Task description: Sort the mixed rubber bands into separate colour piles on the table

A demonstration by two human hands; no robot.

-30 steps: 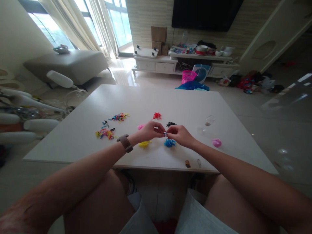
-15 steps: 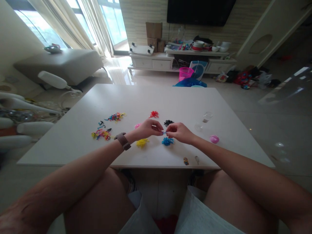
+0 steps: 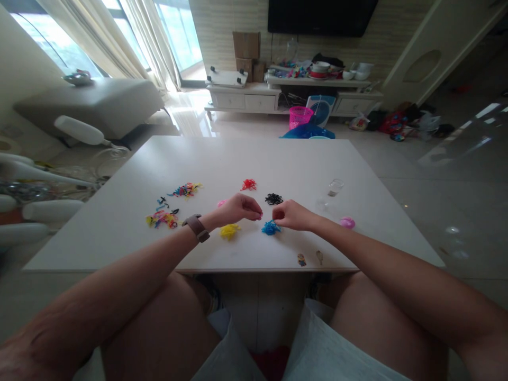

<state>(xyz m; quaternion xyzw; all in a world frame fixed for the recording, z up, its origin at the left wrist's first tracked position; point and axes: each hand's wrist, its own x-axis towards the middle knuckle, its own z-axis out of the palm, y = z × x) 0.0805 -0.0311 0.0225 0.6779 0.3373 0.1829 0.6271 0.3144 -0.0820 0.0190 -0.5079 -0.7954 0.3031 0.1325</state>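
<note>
My left hand (image 3: 243, 208), with a brown watch (image 3: 196, 227) on its wrist, is pinched closed above the table; whatever lies between its fingertips is too small to make out. Close by on the right, my right hand (image 3: 292, 215) has thumb and finger pressed together at the upper edge of a pile of blue rubber bands (image 3: 270, 228). Black bands (image 3: 273, 199) lie just beyond the hands, and red bands (image 3: 248, 184) farther back. Yellow bands (image 3: 229, 231) sit below my left hand, which partly covers a pink pile (image 3: 221, 203).
Mixed coloured bands (image 3: 162, 218) and a second mixed pile (image 3: 186, 190) lie on the left of the white table (image 3: 293, 159). A clear container (image 3: 335, 186), a pink lump (image 3: 347, 223), a small cartoon figure (image 3: 301, 260) and another small piece (image 3: 319, 257) are on the right.
My hands were meeting at a small blue band between their fingertips; now they are apart. My right fingertips have come down to the blue pile. The view has shifted slightly.
</note>
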